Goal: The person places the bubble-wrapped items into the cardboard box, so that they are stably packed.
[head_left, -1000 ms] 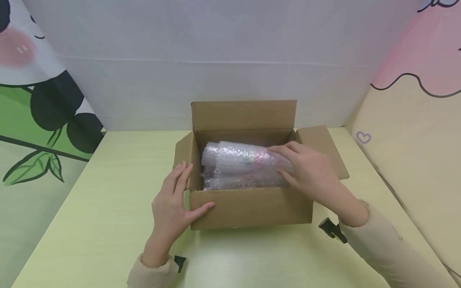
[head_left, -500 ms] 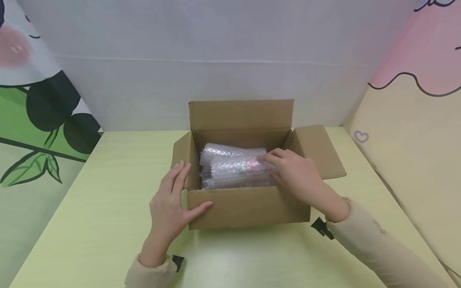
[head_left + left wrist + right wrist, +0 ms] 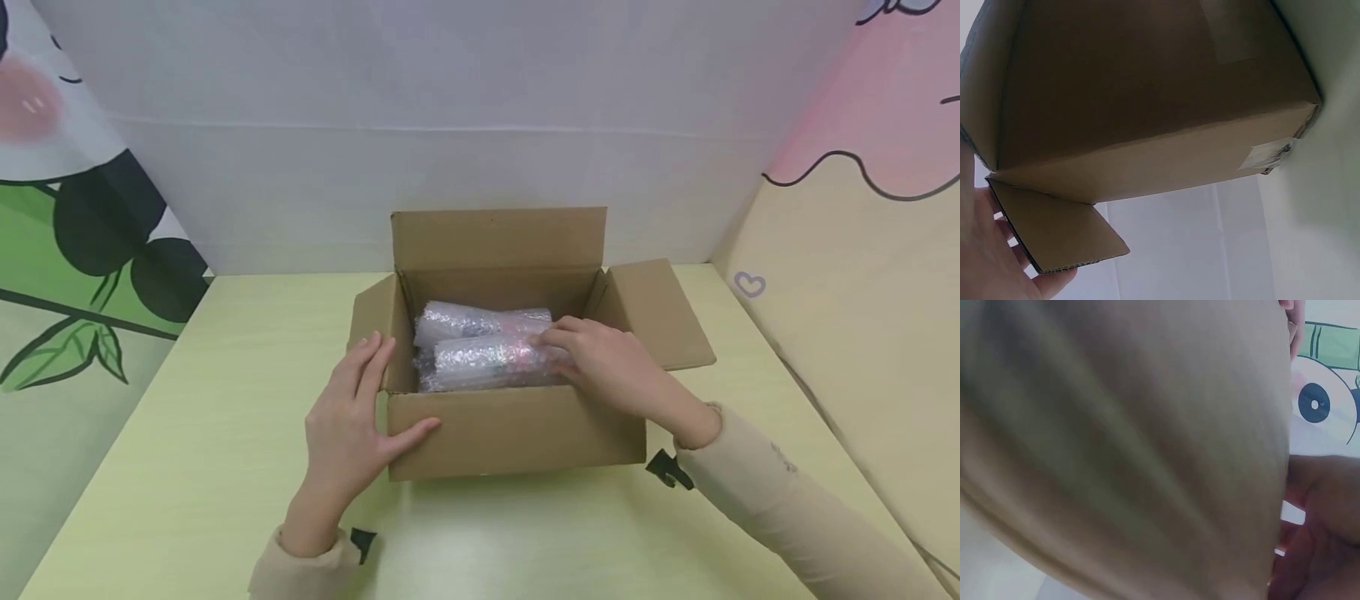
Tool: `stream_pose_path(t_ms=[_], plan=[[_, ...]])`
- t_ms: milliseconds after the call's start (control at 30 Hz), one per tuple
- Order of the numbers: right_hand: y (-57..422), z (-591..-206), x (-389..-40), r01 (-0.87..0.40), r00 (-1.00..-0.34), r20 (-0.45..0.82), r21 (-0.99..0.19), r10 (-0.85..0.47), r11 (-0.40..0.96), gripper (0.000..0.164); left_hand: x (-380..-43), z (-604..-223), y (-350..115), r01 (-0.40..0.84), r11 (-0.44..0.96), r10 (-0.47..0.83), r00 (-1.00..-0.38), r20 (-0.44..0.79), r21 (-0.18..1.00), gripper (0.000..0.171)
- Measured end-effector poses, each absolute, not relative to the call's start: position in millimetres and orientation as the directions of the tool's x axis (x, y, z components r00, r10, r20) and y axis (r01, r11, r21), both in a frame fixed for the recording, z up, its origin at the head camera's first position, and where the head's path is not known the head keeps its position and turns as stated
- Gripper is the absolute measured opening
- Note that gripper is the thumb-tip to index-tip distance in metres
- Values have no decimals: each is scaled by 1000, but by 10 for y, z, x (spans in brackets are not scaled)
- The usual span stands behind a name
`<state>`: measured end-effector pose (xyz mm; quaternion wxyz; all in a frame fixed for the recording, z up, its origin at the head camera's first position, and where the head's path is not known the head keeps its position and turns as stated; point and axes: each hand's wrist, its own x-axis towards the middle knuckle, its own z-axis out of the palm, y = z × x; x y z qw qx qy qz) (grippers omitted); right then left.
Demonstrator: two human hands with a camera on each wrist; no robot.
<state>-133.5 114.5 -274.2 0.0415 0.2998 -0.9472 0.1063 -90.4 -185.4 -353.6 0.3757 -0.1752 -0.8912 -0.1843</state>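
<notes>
In the head view, an open cardboard box (image 3: 517, 429) holds bubble-wrapped rolls. My right hand (image 3: 611, 367) reaches over its right front corner and grips the right end of the front roll (image 3: 483, 358), which shows pink and green through the wrap. Behind this roll lies another bubble-wrapped roll (image 3: 468, 321), and more bubble wrap shows beneath at the left. My left hand (image 3: 347, 421) holds the box's left front corner, thumb on the front wall and fingers at the left flap (image 3: 371, 312). The left wrist view shows its fingers (image 3: 1019, 253) behind that flap. The box wall blocks most of the right wrist view.
The box stands on a pale yellow-green table (image 3: 240, 392), near the white back wall (image 3: 300, 183). Its back flap (image 3: 498, 237) stands up, and the right flap (image 3: 660, 317) leans outward. Printed cartoon panels flank the table.
My right hand has brought the front roll down and toward me inside the box, shifting a little left, so the roll behind shows more. My left hand stays at the corner.
</notes>
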Motion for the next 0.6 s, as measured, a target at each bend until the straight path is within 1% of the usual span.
stream_pose_path(t_ms=[167,267,333,467,567,600], plan=[[1189,-2672,-1362,-599,-798,61,-188,-600,778,41,-898,-3472,-1867,452,872,190,-664,723,185,97],[1234,-2608,-1344,-594,-798,41,-228,-601,772,42,-891,-3433,-1861,461,864,192,-674,713,203,96],[1280,-2547,-1322,-576,-808,35,-260,-589,775,44,-883,-3412,-1853,459,862,194,-693,694,217,95],[1433,-2400,-1266,-547,-830,55,-283,-556,788,50,-870,-3378,-1847,452,862,205,-725,658,230,94],[1627,-2291,-1209,-504,-858,66,-298,-509,811,54,-855,-3344,-1869,453,861,214,-735,643,231,91],[1709,-2265,-1201,-494,-864,78,-320,-497,809,54,-850,-3332,-1884,453,861,215,-737,641,232,90]])
